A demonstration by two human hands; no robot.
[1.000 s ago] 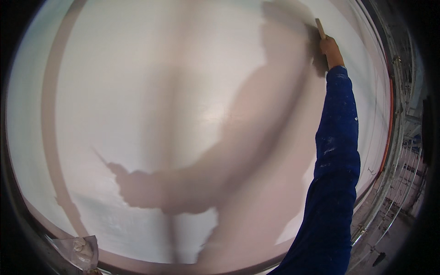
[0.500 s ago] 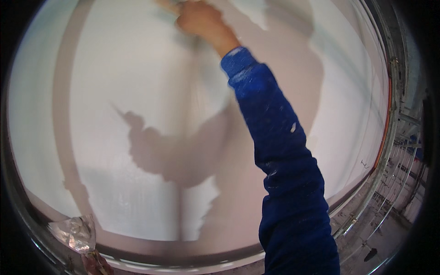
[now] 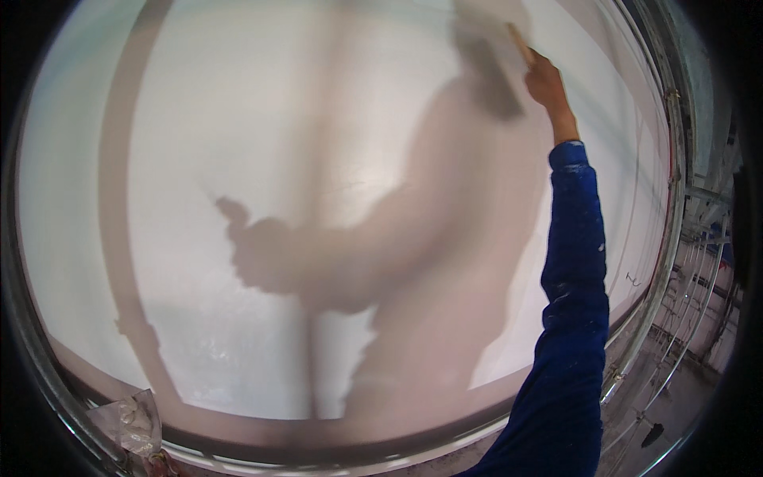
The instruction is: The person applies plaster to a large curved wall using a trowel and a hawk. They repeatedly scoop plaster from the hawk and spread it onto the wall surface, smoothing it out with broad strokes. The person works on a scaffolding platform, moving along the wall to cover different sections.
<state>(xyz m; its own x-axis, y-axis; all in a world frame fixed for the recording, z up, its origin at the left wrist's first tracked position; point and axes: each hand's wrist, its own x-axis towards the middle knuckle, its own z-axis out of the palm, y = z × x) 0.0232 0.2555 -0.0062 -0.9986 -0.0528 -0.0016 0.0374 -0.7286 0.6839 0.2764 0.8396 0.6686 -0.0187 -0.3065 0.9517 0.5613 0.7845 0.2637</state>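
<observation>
White wall [image 3: 214, 318], brightly lit, bears vertical shadow bands [image 3: 119, 191]; metal poles [image 3: 678, 187] line the right; grey floor [image 3: 691, 393] lies lower right.

Poles [image 3: 701, 318] run between 3 and 4 o'clock; at 4, a dark object [image 3: 652, 434] lies on the floor [image 3: 687, 407]; a grey tube [image 3: 57, 399] bends past 8 o'clock.

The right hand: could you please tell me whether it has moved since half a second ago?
Yes: the right hand has moved rightward across the white surface, nearer the dark scribble at that surface's right side.
</observation>
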